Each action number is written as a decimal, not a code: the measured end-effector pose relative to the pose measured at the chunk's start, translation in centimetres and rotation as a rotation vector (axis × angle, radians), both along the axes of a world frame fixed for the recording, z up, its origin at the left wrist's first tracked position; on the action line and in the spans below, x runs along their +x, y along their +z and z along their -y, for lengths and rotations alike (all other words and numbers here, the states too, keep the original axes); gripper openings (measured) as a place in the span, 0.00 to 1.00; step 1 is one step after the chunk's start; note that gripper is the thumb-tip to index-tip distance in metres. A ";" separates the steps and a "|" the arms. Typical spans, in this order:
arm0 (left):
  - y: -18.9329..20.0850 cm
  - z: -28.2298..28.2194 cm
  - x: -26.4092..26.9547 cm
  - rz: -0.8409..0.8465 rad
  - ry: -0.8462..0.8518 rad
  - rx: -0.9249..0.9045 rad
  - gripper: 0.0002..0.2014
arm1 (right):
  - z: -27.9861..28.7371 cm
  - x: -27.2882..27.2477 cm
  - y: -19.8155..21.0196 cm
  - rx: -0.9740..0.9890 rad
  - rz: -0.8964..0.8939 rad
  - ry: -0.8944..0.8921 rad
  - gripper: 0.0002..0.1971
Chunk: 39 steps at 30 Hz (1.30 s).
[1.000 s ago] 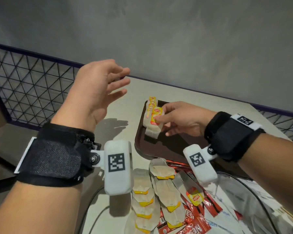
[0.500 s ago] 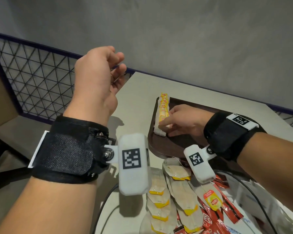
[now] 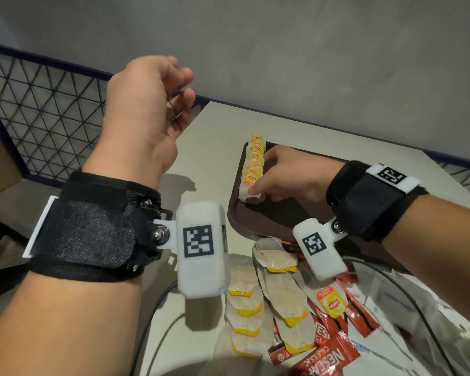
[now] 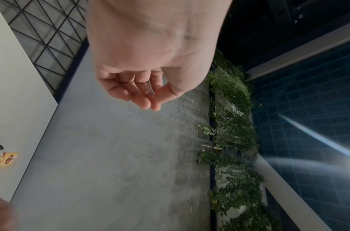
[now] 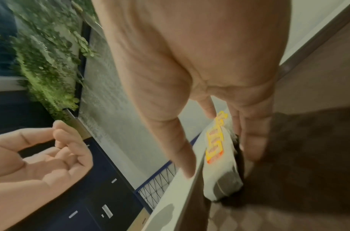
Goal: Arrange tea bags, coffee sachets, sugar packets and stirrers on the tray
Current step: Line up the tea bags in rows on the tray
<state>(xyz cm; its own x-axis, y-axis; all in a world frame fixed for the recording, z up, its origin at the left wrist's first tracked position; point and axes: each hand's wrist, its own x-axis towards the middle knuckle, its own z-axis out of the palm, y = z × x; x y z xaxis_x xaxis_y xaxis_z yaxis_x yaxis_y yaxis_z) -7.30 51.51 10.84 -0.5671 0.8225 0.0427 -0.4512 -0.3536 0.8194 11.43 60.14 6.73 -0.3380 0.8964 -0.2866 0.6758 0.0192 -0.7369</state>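
A brown tray lies on the pale table. Along its left rim stands a row of tea bags with yellow tags. My right hand rests against this row with straight fingers; the thumb is at the near end and the fingers run along the right side. In the right wrist view that hand spans the same tea bags, thumb left, fingers right. My left hand hangs in the air left of the tray, fingers loosely curled and holding nothing, as the left wrist view shows.
Near me lie loose tea bags, red coffee sachets and white packets. A dark cable runs over the table's near left part. A mesh railing stands beyond the left edge, and a grey wall is behind.
My right hand set a pinched tea bag into the row and now lies flat along it. The left hand rose and curled its fingers.
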 end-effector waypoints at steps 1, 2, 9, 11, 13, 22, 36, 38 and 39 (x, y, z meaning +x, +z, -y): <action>0.0 0.0 0.0 -0.020 -0.018 -0.001 0.10 | 0.5 0.6 0.6 0.073 0.063 0.049 0.39; -0.1 0.0 0.1 -0.046 -0.039 -0.005 0.10 | 1.4 1.3 1.4 0.163 0.122 0.111 0.40; -0.5 0.0 1.3 -0.335 -0.180 -0.023 0.06 | 9.0 7.9 4.2 0.155 0.189 0.547 0.22; -0.7 0.0 2.0 -0.500 -0.240 -0.031 0.03 | 9.3 9.0 3.5 0.157 0.214 0.555 0.18; -1.0 0.1 2.8 -0.720 -0.342 -0.053 0.01 | 9.3 9.4 2.3 0.209 0.201 0.520 0.17; -2.2 1.2 6.5 -1.344 -0.885 -0.358 0.04 | 9.9 8.5 -1.1 0.448 0.156 0.544 0.23; -3.0 0.9 7.5 -1.215 -1.023 -0.312 0.18 | 7.8 9.6 -0.8 0.444 -0.035 0.511 0.11; -2.9 1.0 7.5 -1.114 -1.015 -0.255 0.18 | 7.4 10.1 0.1 0.438 -0.129 0.464 0.11; -2.9 1.0 7.3 -1.062 -1.005 -0.235 0.18 | 7.3 10.4 0.5 0.432 -0.186 0.442 0.10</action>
